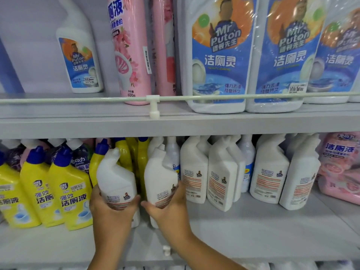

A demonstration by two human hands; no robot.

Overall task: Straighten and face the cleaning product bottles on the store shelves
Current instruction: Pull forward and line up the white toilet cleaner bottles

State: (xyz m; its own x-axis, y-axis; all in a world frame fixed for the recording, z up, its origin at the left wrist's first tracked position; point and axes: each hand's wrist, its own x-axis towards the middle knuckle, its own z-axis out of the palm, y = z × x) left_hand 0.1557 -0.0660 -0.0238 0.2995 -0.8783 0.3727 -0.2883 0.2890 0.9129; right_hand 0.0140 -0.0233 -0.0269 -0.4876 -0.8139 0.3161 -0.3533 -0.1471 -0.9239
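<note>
Left hand [112,207] and right hand [167,207] each grip a white bottle [115,178].

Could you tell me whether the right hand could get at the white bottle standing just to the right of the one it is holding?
Probably yes: that neighbouring white bottle stands at the shelf front with nothing before it, but the right hand grips another white bottle and must release it first.

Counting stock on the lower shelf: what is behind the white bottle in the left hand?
Behind the white bottle that the left hand grips stand yellow bottles with blue caps, in a row running back. Their lower halves and labels are covered, so the count is unclear.
</note>
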